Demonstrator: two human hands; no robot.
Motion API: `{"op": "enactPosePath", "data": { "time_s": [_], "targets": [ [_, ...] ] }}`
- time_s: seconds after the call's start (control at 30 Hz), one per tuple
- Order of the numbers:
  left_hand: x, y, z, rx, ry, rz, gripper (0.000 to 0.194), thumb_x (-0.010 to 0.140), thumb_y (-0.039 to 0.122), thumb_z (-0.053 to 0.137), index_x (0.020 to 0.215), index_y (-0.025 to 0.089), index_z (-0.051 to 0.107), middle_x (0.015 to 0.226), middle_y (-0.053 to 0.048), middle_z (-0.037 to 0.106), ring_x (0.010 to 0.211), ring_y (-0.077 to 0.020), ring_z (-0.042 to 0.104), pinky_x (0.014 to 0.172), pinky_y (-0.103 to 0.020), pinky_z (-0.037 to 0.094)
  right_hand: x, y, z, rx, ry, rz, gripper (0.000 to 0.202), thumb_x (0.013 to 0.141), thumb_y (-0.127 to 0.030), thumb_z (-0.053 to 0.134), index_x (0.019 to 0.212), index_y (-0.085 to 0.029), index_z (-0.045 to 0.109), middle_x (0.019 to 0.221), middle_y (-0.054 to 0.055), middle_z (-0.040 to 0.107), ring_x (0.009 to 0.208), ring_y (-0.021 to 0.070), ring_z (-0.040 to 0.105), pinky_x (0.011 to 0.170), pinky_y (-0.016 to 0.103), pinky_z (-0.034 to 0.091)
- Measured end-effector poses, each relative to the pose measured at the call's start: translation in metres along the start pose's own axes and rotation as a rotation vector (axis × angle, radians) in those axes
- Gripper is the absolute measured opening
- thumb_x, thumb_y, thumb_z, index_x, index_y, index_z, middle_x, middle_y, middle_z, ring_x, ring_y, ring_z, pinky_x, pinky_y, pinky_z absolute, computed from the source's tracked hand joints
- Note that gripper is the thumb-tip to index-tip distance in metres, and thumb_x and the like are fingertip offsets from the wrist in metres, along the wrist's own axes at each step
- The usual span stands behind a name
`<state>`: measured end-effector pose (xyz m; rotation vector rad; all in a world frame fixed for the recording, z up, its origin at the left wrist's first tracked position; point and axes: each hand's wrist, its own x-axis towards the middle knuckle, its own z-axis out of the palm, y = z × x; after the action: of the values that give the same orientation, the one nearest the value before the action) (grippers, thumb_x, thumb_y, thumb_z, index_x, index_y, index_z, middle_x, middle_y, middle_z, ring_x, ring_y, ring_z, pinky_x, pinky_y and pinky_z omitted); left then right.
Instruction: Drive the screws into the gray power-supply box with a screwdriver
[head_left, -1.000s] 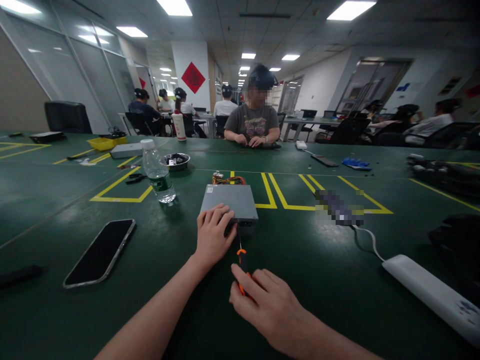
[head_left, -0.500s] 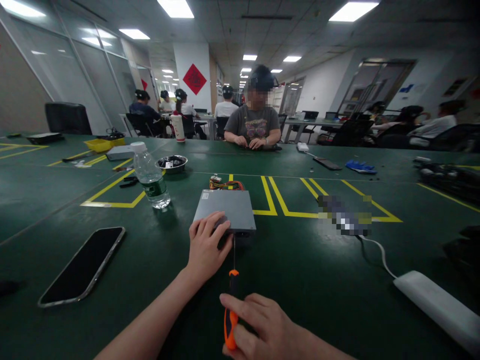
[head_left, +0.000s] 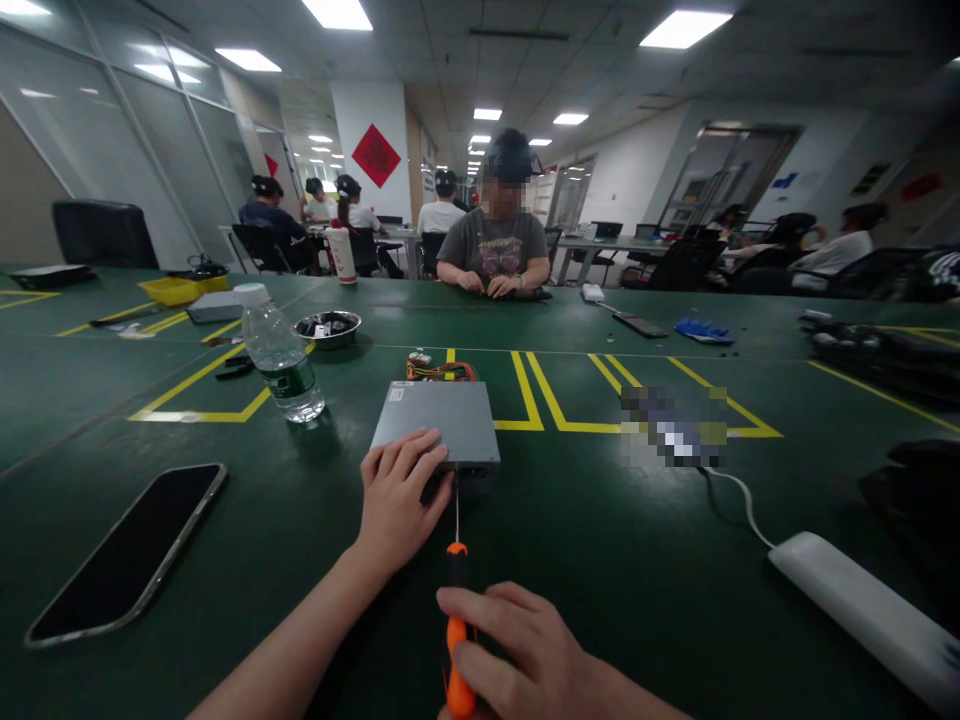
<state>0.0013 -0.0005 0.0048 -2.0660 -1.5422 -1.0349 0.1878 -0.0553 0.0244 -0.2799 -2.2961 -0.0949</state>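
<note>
A grey metal box [head_left: 435, 415] lies flat on the green table, with a bundle of coloured wires [head_left: 442, 371] behind it. My left hand [head_left: 401, 495] rests on its near left corner, fingers on the top and thumb at the near side. My right hand [head_left: 517, 650] is closed around the orange and black handle of a screwdriver [head_left: 457, 635]. The thin shaft points away from me and reaches the box's near face, beside my left thumb. Where exactly the tip touches is too small to tell.
A phone [head_left: 131, 550] lies at the left, with a water bottle [head_left: 281, 360] and a metal bowl [head_left: 328, 328] beyond it. A white power strip [head_left: 862, 610] with a cable is at the right. Across the table [head_left: 570, 520] sits a person [head_left: 495, 240].
The whole view has shifted slightly, so the box and hands appear a little further left. The fingers on the screwdriver handle have moved slightly and the handle looks turned.
</note>
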Motion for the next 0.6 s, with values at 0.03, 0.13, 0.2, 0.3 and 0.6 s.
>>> {"op": "enactPosePath", "data": {
  "time_s": [0.03, 0.13, 0.2, 0.3, 0.6],
  "targets": [
    [0.0000, -0.0001, 0.0000, 0.001, 0.000, 0.000, 0.022, 0.082, 0.026, 0.054, 0.104, 0.024, 0.055, 0.117, -0.004, 0.061, 0.111, -0.0225, 0.052, 0.089, -0.041, 0.029, 0.0029, -0.0011, -0.0024, -0.011, -0.050, 0.026, 0.031, 0.099, -0.036, 0.029, 0.096, -0.016, 0.053, 0.096, 0.011, 0.065, 0.080, 0.0128, 0.064, 0.068, 0.023, 0.052],
    [-0.0001, -0.0004, 0.0005, -0.003, 0.001, 0.000, 0.023, 0.082, 0.026, 0.055, 0.105, 0.025, 0.055, 0.117, -0.004, 0.061, 0.111, -0.0227, 0.052, 0.089, -0.042, 0.029, 0.0091, -0.0032, -0.0070, -0.066, -0.086, 0.003, 0.034, 0.099, -0.032, 0.023, 0.101, -0.018, 0.054, 0.092, 0.012, 0.066, 0.085, 0.0144, 0.064, 0.063, 0.023, 0.052],
    [0.0000, -0.0005, 0.0007, -0.006, 0.004, 0.001, 0.023, 0.081, 0.026, 0.055, 0.105, 0.025, 0.056, 0.117, -0.004, 0.061, 0.111, -0.0227, 0.052, 0.089, -0.041, 0.030, 0.0094, -0.0033, -0.0069, -0.067, -0.049, -0.032, 0.030, 0.099, -0.030, 0.028, 0.098, -0.016, 0.055, 0.090, 0.012, 0.066, 0.084, 0.0143, 0.064, 0.063, 0.023, 0.052],
    [0.0001, -0.0005, 0.0007, -0.007, 0.008, 0.000, 0.023, 0.081, 0.026, 0.055, 0.104, 0.025, 0.056, 0.116, -0.004, 0.061, 0.110, -0.0228, 0.052, 0.089, -0.041, 0.030, 0.0059, -0.0024, -0.0051, -0.031, 0.009, -0.036, 0.030, 0.098, -0.031, 0.035, 0.089, -0.012, 0.056, 0.092, 0.013, 0.067, 0.082, 0.0128, 0.065, 0.066, 0.021, 0.052],
    [0.0012, 0.0001, -0.0007, -0.016, 0.004, -0.005, 0.022, 0.081, 0.025, 0.055, 0.104, 0.025, 0.056, 0.116, -0.004, 0.061, 0.110, -0.0232, 0.053, 0.089, -0.042, 0.030, 0.0057, -0.0001, -0.0094, -0.028, -0.065, -0.010, 0.032, 0.099, -0.032, 0.027, 0.103, -0.015, 0.054, 0.095, 0.013, 0.066, 0.089, 0.0142, 0.064, 0.071, 0.023, 0.052]
  ]
}}
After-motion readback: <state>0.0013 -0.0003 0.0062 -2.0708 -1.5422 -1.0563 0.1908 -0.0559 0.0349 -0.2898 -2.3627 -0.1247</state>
